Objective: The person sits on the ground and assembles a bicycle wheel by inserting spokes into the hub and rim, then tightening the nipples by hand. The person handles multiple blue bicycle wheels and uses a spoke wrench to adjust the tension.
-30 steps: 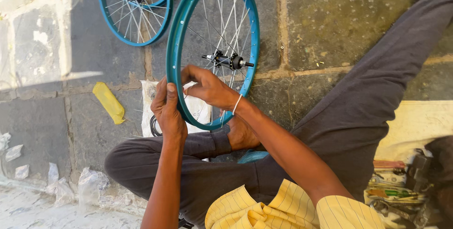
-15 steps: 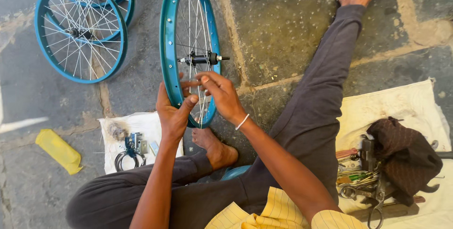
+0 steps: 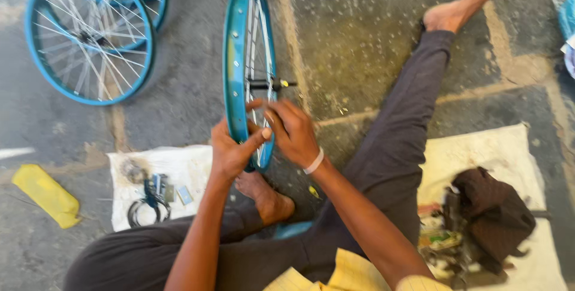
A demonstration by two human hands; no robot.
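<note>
A teal bicycle wheel rim (image 3: pixel 235 57) with silver spokes stands upright on edge between my legs, its hub axle (image 3: pixel 271 84) sticking out to the right. My left hand (image 3: pixel 230 153) grips the rim's lower left side, thumb across it. My right hand (image 3: pixel 292 130) is at the spokes on the rim's lower right, fingers pinched on a spoke near the rim. A white band circles my right wrist. My bare foot (image 3: pixel 266 198) rests under the wheel.
Two more teal spoked wheels (image 3: pixel 90 36) lie on the stone floor at upper left. A white cloth (image 3: pixel 179 174) holds small parts and a coiled cable (image 3: pixel 147 207). A yellow object (image 3: pixel 45 195) lies at left. A dark brown bag (image 3: pixel 491 216) sits on a cream mat at right.
The view has swung so the wheel now shows nearly edge-on. Both hands stay on its lower part, with the right hand lower on the spokes.
</note>
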